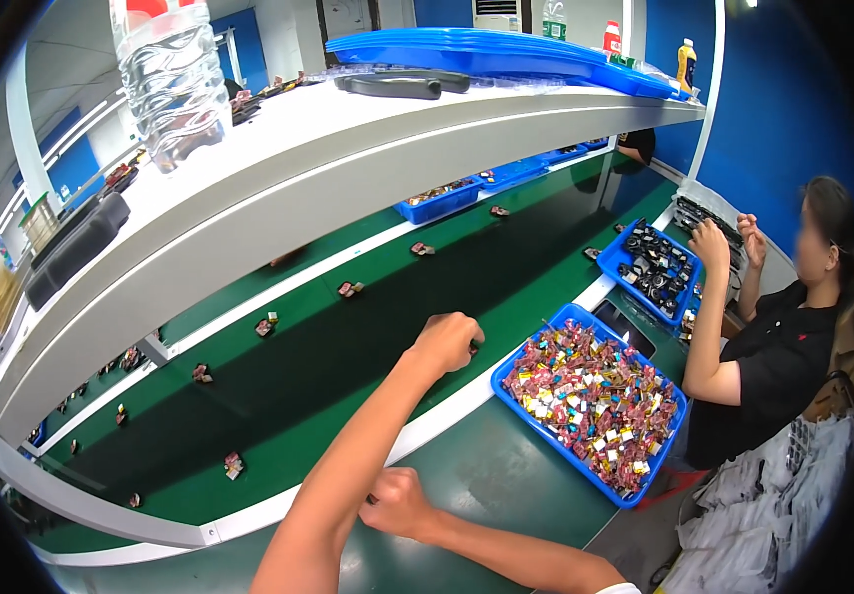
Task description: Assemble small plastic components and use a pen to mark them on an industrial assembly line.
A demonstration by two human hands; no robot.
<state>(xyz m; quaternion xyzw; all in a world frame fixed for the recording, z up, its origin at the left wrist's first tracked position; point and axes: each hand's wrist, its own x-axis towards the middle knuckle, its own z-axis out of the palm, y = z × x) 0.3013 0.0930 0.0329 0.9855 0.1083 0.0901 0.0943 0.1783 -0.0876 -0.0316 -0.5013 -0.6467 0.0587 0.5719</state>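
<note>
1. Green, the long belt [298, 381] slants from the lower left of the frame to the upper right, a dark band along its middle; I see small parts [350, 289] lying well apart on it
2. I have the left hand [450, 343] near the centre of the frame, above the belt's near side, its fingers curled narrow around a small dark piece [474, 346] that pokes out at the right
3. I find the right hand [399, 503] lower down, bent into a fist behind the left forearm; a dark bit shows at its edge, but the fingers are partly hidden and I cannot tell how tightly they close or what they hold
4. Right of centre, I see a blue tray [631, 501] heaped with red, white, yellow and blue pieces [590, 406], resting on the green tabletop [506, 470] just beside the belt's white rail [452, 411]
5. Above it in the frame, I make out a second blue tray [640, 293] of black parts [656, 269]
6. At the right, a co-worker [773, 346] in a black top raises both hands
7. Across the top, I look over a white shelf [367, 163] bearing stacked blue trays [506, 49] and a clear bottle [174, 89]
</note>
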